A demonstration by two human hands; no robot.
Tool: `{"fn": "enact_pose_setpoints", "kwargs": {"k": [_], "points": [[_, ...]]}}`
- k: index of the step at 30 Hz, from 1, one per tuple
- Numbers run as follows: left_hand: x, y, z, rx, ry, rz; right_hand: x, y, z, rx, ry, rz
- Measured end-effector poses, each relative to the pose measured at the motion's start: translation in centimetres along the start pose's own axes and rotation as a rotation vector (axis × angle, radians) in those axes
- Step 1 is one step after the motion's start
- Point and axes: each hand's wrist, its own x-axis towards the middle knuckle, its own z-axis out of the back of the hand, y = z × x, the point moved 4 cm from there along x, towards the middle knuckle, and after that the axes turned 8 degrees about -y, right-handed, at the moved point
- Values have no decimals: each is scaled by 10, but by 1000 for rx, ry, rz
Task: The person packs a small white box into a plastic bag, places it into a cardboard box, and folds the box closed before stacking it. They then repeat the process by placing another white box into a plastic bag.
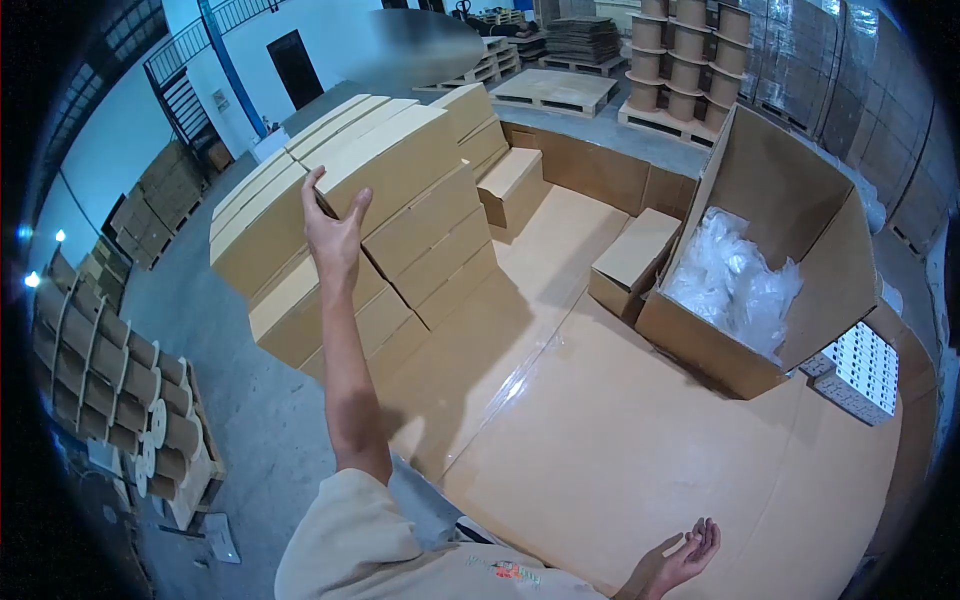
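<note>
My left hand [335, 232] reaches out to a stack of long tan cardboard boxes. Its thumb and fingers are spread, with the fingertips right at the near end of a top-layer box [390, 155]. Another box [262, 235] in that layer lies just left of the hand, and more boxes [415, 240] are stacked below. Low over the cardboard-covered table [620, 450], my right hand [685, 558] is palm up, its fingers loosely curled and apart, with nothing in it.
A large open carton [705, 350] with clear plastic bags [735, 280] stands at the right, beside a small box [635, 250]. White blocks with dark holes [855, 370] sit at the right edge. Beyond are spools on pallets [690, 60] and wrapped stacks [870, 110].
</note>
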Motion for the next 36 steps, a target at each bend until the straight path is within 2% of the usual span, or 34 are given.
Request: {"fn": "enact_pose_setpoints", "kwargs": {"k": [8, 11, 17, 20, 23, 25, 27, 29, 31, 35, 36], "points": [[0, 5, -3, 53, 35, -1, -1, -2, -1, -13, -15, 5], [-1, 5, -5, -40, 65, 3, -2, -3, -2, 10, -37, -18], [-13, -8, -3, 42, 1, -1, -2, 2, -3, -41, -27, -14], [-24, -22, 0, 145, -184, -145, -6, 14, -7, -53, -44, -28], [-56, -51, -14, 21, -294, -487, -7, 19, -12, -1, -61, -49], [-83, -62, -47, -5, -101, -744, -7, 15, -10, -25, -42, -27], [-112, -75, -87, -42, 123, -802, -10, 4, -4, -100, 18, 13], [-132, -55, -145, -117, 384, -673, -12, 9, -6, -110, 23, 2], [-137, -32, -203, -99, 499, -591, -15, 25, -12, -59, -22, -61], [-102, 38, -328, 252, 492, -622, -12, 26, -12, -156, -66, -61], [-87, 49, -352, 457, 616, -523, -12, 23, -10, -182, -65, -35]]}}
